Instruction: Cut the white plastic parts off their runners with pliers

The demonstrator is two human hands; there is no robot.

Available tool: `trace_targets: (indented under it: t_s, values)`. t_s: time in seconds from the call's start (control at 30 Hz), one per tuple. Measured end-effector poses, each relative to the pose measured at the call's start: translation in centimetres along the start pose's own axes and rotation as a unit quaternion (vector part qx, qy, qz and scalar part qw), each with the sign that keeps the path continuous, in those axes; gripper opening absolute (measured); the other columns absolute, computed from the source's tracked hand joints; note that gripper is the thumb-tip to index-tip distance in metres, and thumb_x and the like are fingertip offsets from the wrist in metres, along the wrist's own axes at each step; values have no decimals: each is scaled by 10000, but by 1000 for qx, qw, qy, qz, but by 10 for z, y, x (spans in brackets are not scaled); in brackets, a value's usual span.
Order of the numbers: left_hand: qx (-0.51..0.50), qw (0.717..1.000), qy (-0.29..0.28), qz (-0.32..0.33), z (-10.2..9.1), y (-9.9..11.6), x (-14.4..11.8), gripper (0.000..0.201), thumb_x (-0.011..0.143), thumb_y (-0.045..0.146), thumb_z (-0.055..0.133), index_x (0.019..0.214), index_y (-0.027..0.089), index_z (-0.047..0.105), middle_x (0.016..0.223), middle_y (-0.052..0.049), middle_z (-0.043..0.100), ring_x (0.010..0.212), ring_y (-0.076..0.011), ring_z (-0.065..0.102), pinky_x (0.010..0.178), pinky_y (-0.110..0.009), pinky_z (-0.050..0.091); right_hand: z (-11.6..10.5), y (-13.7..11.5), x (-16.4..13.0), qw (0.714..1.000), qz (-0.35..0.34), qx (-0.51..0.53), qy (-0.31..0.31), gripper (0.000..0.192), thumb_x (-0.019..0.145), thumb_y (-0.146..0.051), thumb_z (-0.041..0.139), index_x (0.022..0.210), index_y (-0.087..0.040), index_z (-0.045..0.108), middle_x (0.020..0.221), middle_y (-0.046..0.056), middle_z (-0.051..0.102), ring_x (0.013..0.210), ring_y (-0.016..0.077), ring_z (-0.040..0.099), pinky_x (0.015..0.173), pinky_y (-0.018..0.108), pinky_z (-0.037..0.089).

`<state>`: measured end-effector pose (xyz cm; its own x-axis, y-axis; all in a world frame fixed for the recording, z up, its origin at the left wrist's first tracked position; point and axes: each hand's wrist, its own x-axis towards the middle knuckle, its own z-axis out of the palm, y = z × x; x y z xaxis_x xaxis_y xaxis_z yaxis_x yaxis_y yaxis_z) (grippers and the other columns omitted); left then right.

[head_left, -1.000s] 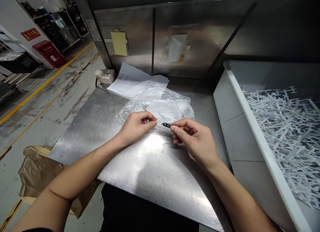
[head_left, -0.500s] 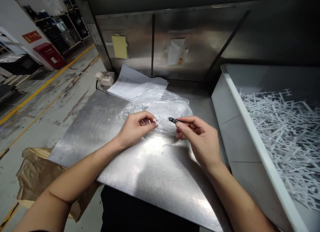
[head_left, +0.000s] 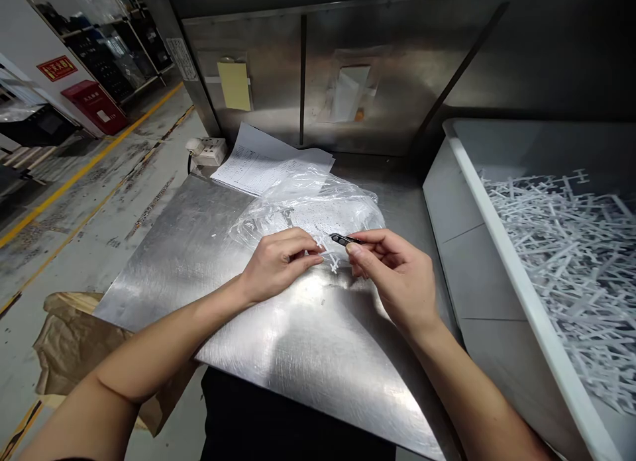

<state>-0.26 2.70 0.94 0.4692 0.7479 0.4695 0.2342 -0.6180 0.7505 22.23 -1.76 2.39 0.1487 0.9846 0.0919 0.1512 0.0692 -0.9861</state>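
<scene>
The white piece (head_left: 334,265) is likely next to weightless, so my left grip (head_left: 279,265) should need only a light touch. I have it pinched between thumb and fingertips, its free part sticking out toward 4 o'clock, above the surface (head_left: 308,355). I'd guess plastic: stiff for its thickness, yet ready to flex or snap if I bore down on a thin arm. Being small and probably smooth, it could twist or slide between dry fingertips, so I'd take hold where arms meet and leave the far end free.

My right grip (head_left: 397,269) pinches a dark tool (head_left: 344,239) between thumb and forefinger. Its tip, at 1 o'clock from the piece's free end, is close to the piece; I can't tell whether they touch. The tool looks stiff and small enough to steer with fingertips, best held well back from its tip.

As for looks, the piece is plain white and slender, with short cross-arms at its free end. Another white bit shows by my left fingertips, but I can't tell if it belongs to the same piece.
</scene>
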Motion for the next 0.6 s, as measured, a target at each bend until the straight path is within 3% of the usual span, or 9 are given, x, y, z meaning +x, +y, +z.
trace_targets:
  t_s: [0.6]
  values:
    - [5,999,-3,37,5,1,-1,89,1031,260,784,1018,181,822,940,-64,806,846,-159,751,757,-274,597,2,2,-1,1000,-12,-23,0,241,884,-416,839,1000,-206,814,777,27,769,616,157,643,590,303,519]
